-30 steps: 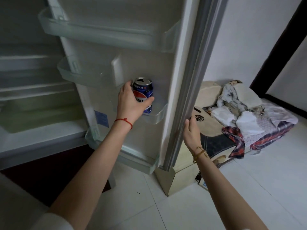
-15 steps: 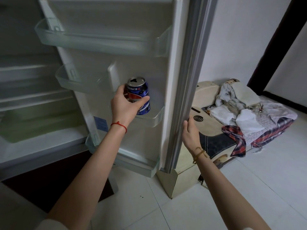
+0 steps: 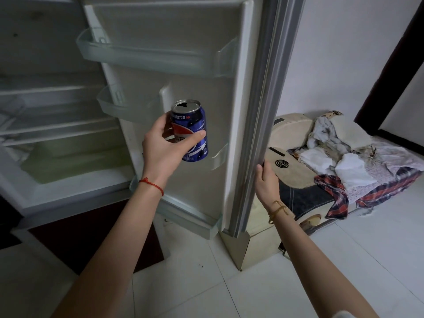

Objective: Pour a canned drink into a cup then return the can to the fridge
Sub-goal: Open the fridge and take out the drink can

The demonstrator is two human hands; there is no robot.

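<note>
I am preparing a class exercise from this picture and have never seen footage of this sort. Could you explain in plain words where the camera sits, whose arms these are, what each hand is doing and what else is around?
No machine is involved: a person wears a wide-angle camera on the head, looking forward and down, so both arms reach in from the bottom of the picture. The left hand, with a red string at its wrist, grips a blue can whose top is already open. The can is upright, just in front of a clear shelf on the inside of the open fridge door. The right hand, with a gold bracelet at its wrist, holds the door's outer edge. Left of the door are the fridge's inner shelves. To the right, a heap of cloths lies on a low piece of furniture on the white tiled floor.
</note>
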